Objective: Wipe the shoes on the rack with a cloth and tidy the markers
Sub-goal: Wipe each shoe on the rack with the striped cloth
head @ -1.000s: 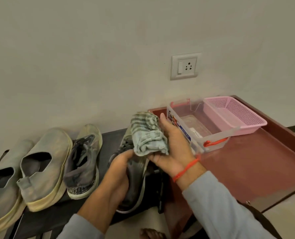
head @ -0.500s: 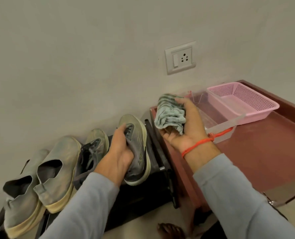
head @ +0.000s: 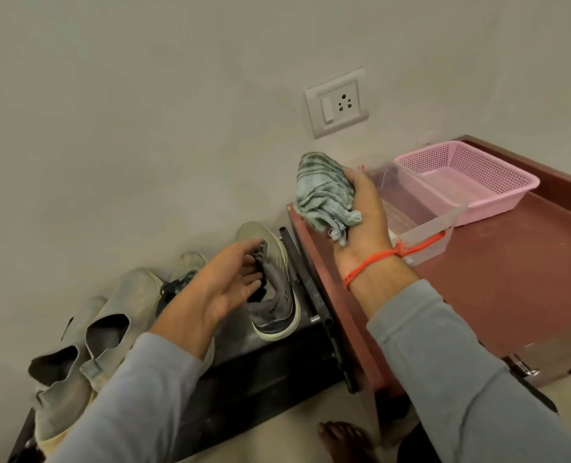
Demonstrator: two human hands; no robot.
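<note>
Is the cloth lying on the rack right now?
No, the right hand grips the bunched cloth up in the air over the edge of the red table.

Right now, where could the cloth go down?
On the bare red tabletop, in front of the clear box and pink basket. The shoe rack is crowded: four shoes fill its top.

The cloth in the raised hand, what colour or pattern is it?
The cloth is pale blue-green with darker grey stripes, seen in the head view.
</note>
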